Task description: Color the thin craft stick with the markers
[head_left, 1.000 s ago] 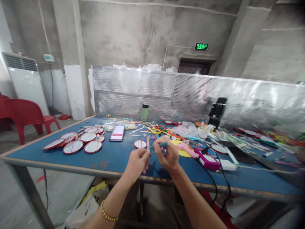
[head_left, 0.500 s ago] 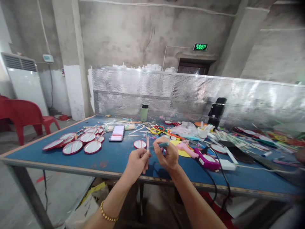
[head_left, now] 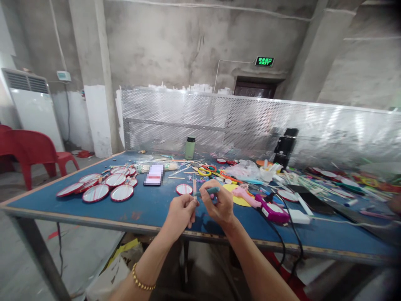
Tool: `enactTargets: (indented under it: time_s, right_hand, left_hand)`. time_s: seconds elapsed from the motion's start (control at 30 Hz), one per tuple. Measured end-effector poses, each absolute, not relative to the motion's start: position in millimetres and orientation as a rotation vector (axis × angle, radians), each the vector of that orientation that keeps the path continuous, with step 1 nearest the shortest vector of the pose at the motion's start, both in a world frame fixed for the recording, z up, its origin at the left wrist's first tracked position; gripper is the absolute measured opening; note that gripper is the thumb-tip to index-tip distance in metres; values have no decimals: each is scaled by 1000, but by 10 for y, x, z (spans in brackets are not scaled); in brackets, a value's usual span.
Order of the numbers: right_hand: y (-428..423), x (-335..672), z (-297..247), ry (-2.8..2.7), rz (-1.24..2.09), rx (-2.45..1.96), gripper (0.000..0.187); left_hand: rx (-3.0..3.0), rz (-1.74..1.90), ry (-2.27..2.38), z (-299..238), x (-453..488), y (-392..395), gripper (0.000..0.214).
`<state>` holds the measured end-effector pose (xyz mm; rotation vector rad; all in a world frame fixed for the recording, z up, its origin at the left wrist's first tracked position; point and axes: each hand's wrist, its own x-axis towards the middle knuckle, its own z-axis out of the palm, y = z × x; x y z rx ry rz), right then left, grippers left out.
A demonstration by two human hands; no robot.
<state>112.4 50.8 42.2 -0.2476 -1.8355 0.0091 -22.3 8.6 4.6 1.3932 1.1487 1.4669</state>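
My left hand (head_left: 182, 210) is closed, pinching a thin, flat, pale stick (head_left: 194, 184) that stands upright from the fingertips. My right hand (head_left: 218, 204) is closed round a teal pen (head_left: 211, 191). The pen's tip points left and lies at the stick, just above my left thumb; whether it touches cannot be made out. Just behind the stick, a small round red-rimmed mirror (head_left: 184, 189) lies on the blue table (head_left: 150, 211). Both hands are held over the table's front edge.
Several red-rimmed mirrors (head_left: 115, 180) are piled at left, near a phone (head_left: 153, 174). A green bottle (head_left: 189, 148) stands behind. At right lie a pink glue gun (head_left: 246, 195), a purple device (head_left: 272, 210), black cables (head_left: 296, 236) and scattered craft pieces. A black flask (head_left: 284, 148) stands farther back.
My right hand has shifted slightly left with the pen, bringing its tip to the stick. My left hand and the stick have hardly moved.
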Motion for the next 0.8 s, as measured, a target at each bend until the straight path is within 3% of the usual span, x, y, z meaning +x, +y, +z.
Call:
enactTargets:
  time_s: [0.8]
  right_hand:
    - [519,1128,430,-1791,-37,-285,14]
  left_hand:
    - [1390,1462,1158,40,-214,99,31]
